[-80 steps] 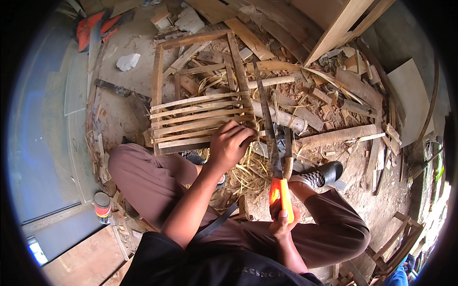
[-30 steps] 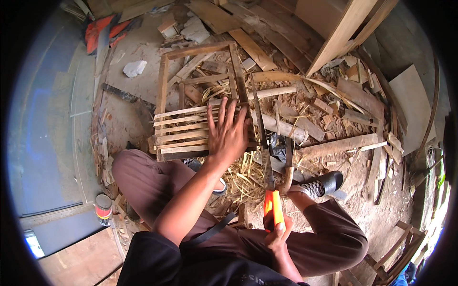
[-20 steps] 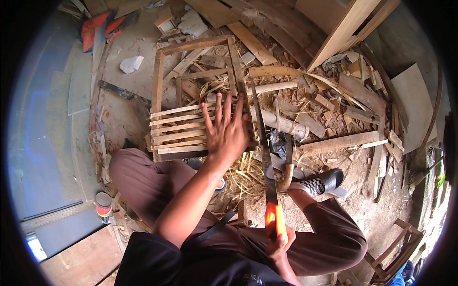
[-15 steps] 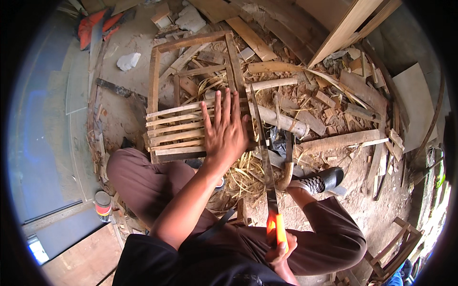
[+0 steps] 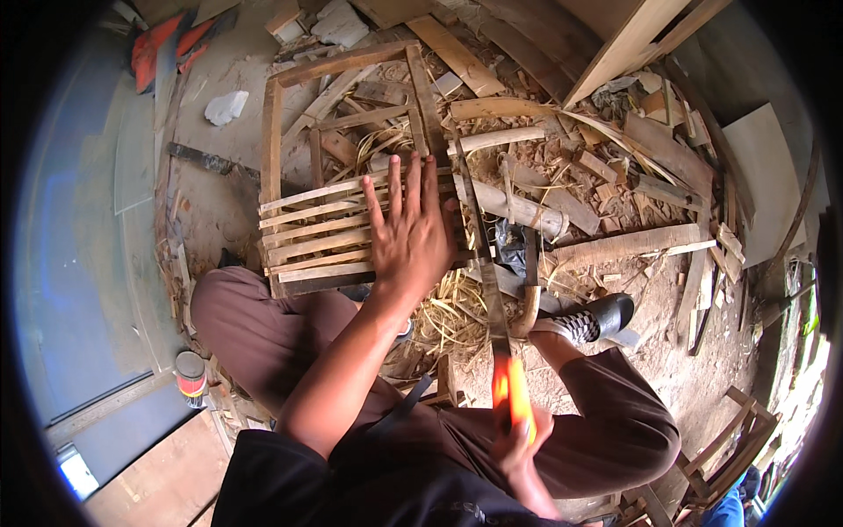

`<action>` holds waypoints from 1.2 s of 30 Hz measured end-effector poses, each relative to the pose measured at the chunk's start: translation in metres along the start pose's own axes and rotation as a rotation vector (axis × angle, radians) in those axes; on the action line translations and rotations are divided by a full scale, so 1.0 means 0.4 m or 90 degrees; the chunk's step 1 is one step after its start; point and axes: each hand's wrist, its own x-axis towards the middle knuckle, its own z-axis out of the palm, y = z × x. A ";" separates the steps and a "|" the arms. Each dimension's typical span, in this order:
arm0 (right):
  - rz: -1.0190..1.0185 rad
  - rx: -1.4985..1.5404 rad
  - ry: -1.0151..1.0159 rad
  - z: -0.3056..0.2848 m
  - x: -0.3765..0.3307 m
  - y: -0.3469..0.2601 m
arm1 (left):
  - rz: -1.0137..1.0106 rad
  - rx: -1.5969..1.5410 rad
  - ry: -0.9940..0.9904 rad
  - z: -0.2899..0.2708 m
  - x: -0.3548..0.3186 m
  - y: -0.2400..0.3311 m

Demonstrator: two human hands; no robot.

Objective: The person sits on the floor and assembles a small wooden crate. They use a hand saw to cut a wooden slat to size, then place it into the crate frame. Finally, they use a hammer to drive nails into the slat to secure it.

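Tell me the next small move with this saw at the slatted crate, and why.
Probably push the saw forward: the right hand grips its orange handle, the blade lies along the wooden crate's right edge, and the left hand lies flat on the slats, bracing them.

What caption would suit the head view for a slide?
Seated person presses the left hand flat on a slatted wooden frame while the right hand holds an orange-handled saw.

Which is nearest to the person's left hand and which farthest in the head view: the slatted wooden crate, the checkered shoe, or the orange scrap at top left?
From the left hand:
1. Slatted wooden crate, right under the palm.
2. Checkered shoe, lower right.
3. Orange scrap, far upper left.
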 end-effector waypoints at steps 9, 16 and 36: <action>-0.044 0.035 0.063 -0.019 -0.155 0.033 | -0.030 -0.020 0.010 -0.005 0.010 -0.005; -0.032 0.036 -0.006 0.070 0.067 0.002 | 0.000 -0.022 0.010 0.001 -0.001 -0.010; -0.018 0.025 0.097 -0.039 -0.187 0.052 | 0.015 -0.030 0.004 0.010 0.000 0.000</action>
